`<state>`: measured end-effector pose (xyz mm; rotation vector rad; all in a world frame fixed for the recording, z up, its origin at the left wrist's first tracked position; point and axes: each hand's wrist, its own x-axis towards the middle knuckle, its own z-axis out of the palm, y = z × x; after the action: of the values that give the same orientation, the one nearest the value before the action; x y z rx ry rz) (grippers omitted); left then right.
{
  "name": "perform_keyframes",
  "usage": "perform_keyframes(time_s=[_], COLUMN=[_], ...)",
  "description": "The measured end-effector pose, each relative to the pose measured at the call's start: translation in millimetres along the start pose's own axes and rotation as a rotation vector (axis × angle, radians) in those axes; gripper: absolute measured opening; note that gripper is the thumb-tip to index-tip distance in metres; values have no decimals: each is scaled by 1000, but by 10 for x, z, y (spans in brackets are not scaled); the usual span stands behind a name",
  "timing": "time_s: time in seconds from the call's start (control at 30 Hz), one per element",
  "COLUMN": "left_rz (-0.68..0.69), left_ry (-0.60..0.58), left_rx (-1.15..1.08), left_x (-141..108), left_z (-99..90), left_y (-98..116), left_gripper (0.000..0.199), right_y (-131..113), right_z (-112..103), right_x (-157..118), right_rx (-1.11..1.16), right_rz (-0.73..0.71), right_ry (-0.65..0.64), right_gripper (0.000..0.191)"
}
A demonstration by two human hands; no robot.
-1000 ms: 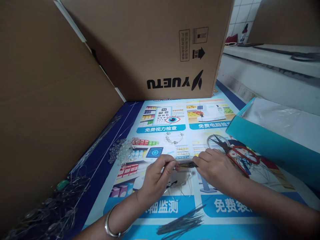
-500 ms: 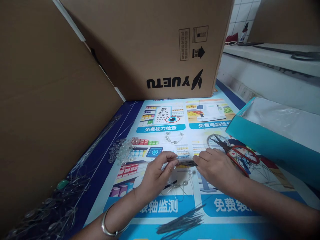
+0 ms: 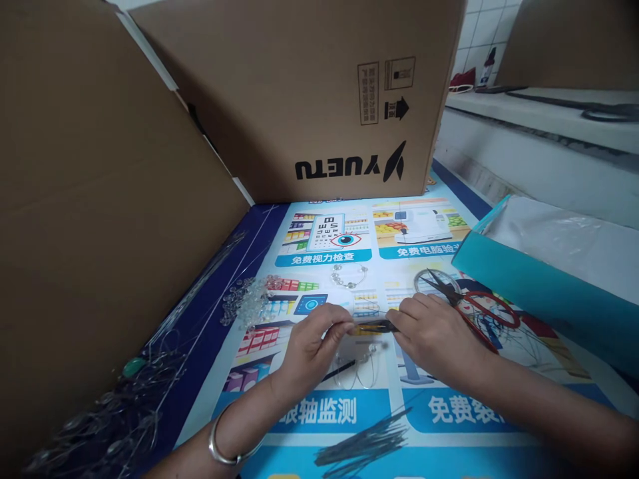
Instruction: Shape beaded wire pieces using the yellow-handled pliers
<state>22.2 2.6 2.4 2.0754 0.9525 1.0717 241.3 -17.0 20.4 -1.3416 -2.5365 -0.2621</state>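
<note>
My right hand (image 3: 434, 332) is closed round a pair of dark pliers (image 3: 382, 326), whose jaws point left and look slightly parted. Thumb and forefinger of my left hand (image 3: 317, 342) are pinched on a thin wire right at the tips of the jaws. From there a beaded wire (image 3: 370, 349) with clear beads hangs in loops below my hands. Beyond my hands lies a curved wire with clear beads (image 3: 351, 285). Left of it is a pile of clear beads (image 3: 249, 301). Nearer me rests a bundle of straight cut wires (image 3: 362, 442).
Red-handled scissors (image 3: 486, 309) lie on a wire coil (image 3: 424, 276) beside my right hand. A teal box (image 3: 539, 273) stands at the right. Cardboard panels (image 3: 279, 100) wall off the back and left. Tangled beaded wires (image 3: 120, 412) lie lower left.
The jaws of the pliers look slightly wider apart. The beaded wire below my hands has swung into a different loop shape. Both hands stay nearly in place; the view has shifted slightly.
</note>
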Motion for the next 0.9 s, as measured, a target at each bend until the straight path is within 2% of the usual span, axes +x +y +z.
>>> perform_keyframes(time_s=[0.27, 0.57, 0.73, 0.9], left_rz=[98, 136, 212, 209], left_ry=[24, 17, 33, 39], left_rx=[22, 74, 55, 71], left_x=[-11, -19, -25, -26], left_z=[-1, 14, 22, 17], left_y=[16, 4, -18, -32], left_gripper=[14, 15, 18, 19], right_y=[-14, -34, -55, -69], right_z=[-44, -71, -111, -136], right_x=[8, 7, 4, 2], right_rx=[-20, -82, -129, -162], right_rz=[-8, -29, -60, -86], right_ry=[19, 27, 26, 30], right_gripper=[15, 11, 12, 11])
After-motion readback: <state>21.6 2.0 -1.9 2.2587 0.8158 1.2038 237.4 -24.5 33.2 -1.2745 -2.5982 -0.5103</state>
